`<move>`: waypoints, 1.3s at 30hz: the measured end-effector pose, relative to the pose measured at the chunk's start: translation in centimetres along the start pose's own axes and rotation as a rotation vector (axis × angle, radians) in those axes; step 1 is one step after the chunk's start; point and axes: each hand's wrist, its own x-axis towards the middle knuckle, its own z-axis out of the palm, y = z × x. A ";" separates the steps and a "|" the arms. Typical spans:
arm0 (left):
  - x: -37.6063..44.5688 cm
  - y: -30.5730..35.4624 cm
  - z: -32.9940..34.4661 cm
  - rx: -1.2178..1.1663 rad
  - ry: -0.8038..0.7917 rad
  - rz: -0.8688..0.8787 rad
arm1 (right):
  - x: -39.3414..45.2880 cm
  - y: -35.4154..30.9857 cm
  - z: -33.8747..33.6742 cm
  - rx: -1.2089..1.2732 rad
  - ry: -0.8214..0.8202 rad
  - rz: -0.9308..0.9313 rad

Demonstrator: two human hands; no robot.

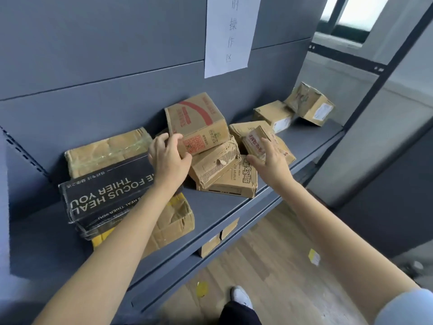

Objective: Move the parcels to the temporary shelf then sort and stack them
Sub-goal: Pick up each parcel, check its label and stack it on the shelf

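Observation:
Several cardboard parcels lie jumbled on the grey shelf point(222, 207). My left hand point(168, 158) grips the lower left corner of a tilted carton with red print point(199, 120), which sits on top of a crumpled box point(215, 163). Over a small box with red characters point(254, 140) my right hand point(273, 158) reaches with fingers spread, touching it or just above it. Under the crumpled box lies a flat carton point(239, 181). At the left a black box with white lettering point(105, 191) rests on a worn carton with yellow tape point(173, 221), with a taped parcel point(107, 151) behind.
Two more parcels point(274, 116) point(311, 104) sit at the shelf's right end. A paper sign point(228, 34) hangs on the back panel. Boxes point(218, 238) show on the lower shelf. Below are the wooden floor point(269, 266), paper scraps and my shoe point(241, 297).

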 end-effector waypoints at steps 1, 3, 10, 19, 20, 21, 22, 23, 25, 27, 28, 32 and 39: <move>0.6 -0.1 0.4 0.007 0.030 -0.025 | 1.2 0.3 0.2 0.003 -0.013 -0.012; 1.7 -0.1 0.8 -0.004 0.090 -0.091 | 3.5 0.6 0.2 0.011 -0.010 -0.026; 4.6 1.4 1.3 -0.151 0.262 -0.378 | 9.7 1.4 -1.5 0.132 -0.154 -0.067; 8.1 1.5 1.0 -0.189 0.229 -0.493 | 13.3 0.4 -0.9 0.233 -0.269 -0.104; 8.6 1.3 1.2 -0.183 0.183 -0.518 | 13.9 0.0 -0.4 0.266 -0.289 -0.091; 9.1 1.2 1.3 -0.166 0.122 -0.544 | 14.3 -0.4 0.1 0.297 -0.297 -0.081; 9.6 1.1 1.3 -0.157 0.060 -0.572 | 14.7 -0.9 0.5 0.329 -0.298 -0.062; 10.0 1.1 1.3 -0.169 0.005 -0.605 | 15.1 -1.3 0.9 0.361 -0.294 -0.048; 10.7 0.6 1.3 -0.222 -0.072 -0.675 | 15.9 -2.4 1.7 0.404 -0.306 -0.007; 11.1 0.0 1.3 -0.288 -0.131 -0.723 | 16.7 -3.1 2.4 0.415 -0.365 0.064; 11.2 -0.5 1.5 -0.317 -0.150 -0.731 | 17.1 -3.2 2.8 0.422 -0.412 0.100; 10.9 -0.8 1.9 -0.313 -0.246 -0.680 | 18.0 -3.5 3.6 0.542 -0.571 0.237; 10.5 2.5 2.6 -0.322 -0.175 -0.479 | 18.3 -2.6 1.7 0.774 -0.513 0.245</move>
